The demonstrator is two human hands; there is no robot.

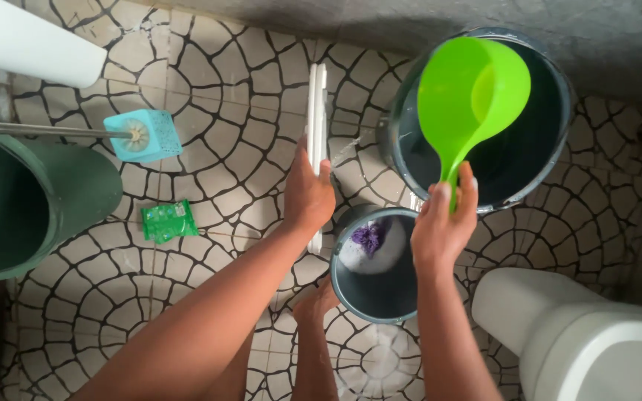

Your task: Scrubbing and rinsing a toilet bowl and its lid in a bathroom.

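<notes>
Right hand (440,234) fingers wrapped tight around the handle of a bright green scoop (471,96), bowl end raised over the large dark bucket (555,141). Scoop bowl tilted, open side facing the camera; contents can't be told. Left hand (307,194) closed on the edge of a flat white slatted panel (316,111) standing on edge on the floor, thumb on one face, fingers on the other.

Landmark: large dark bucket. Just beside it, on its near-left side, a small grey bucket (351,293) with a white lump and a purple scrub ball (369,238) inside; right hand partly covers its rim. White panel stands left of the large bucket, near but apart from it. A bare foot (317,304) on the tiles touches or nearly touches the small bucket's left side. White toilet (581,334) sits below-right of the large bucket. Well to the left of it: green packet (169,221) flat on the floor, light blue toilet-brush holder (150,135) with a metal handle sticking out leftward, big green bin (53,200) at the left edge, white cylinder (31,41) in the top-left corner. Floor is cream mosaic tile (209,96) with dark grout. Grey concrete wall (336,18) runs behind the large bucket.
</notes>
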